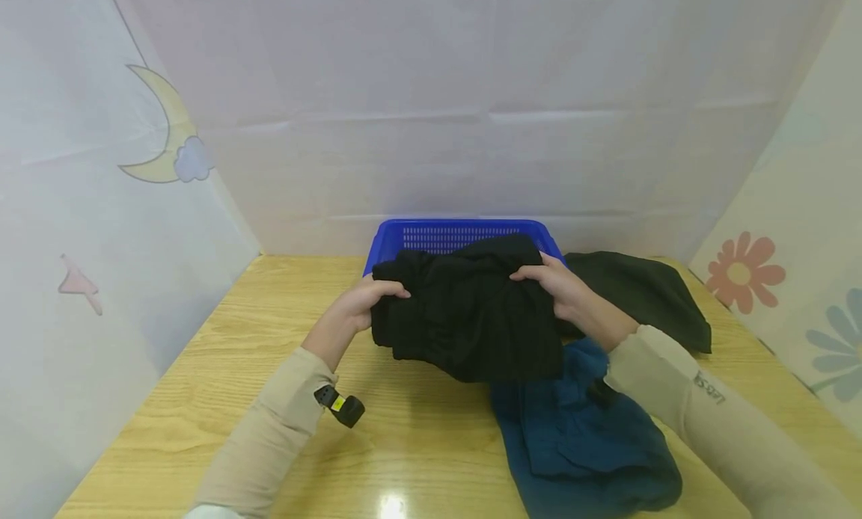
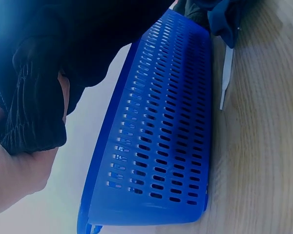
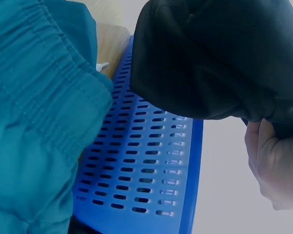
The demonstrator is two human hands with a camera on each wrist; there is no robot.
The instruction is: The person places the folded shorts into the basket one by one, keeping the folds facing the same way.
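Left hand (image 1: 360, 301) and right hand (image 1: 560, 283) both grip black cloth (image 1: 465, 317), held up at the near side of blue basket (image 1: 385, 244). Blue garment (image 1: 586, 444) lies near right, dark cloth (image 1: 640, 287) farther right, on table (image 1: 195, 399).

Black garment (image 1: 471, 317) is matt cloth puckered at one edge, blue garment (image 1: 586, 444) matt cloth with gathered stitching, dark green fabric (image 1: 640, 287) smooth and matt, blue basket (image 1: 465, 222) smooth semi-gloss plastic, tabletop (image 1: 222, 354) glossy wood-grain, backdrop (image 1: 417, 70) creased sheet, material unclear.
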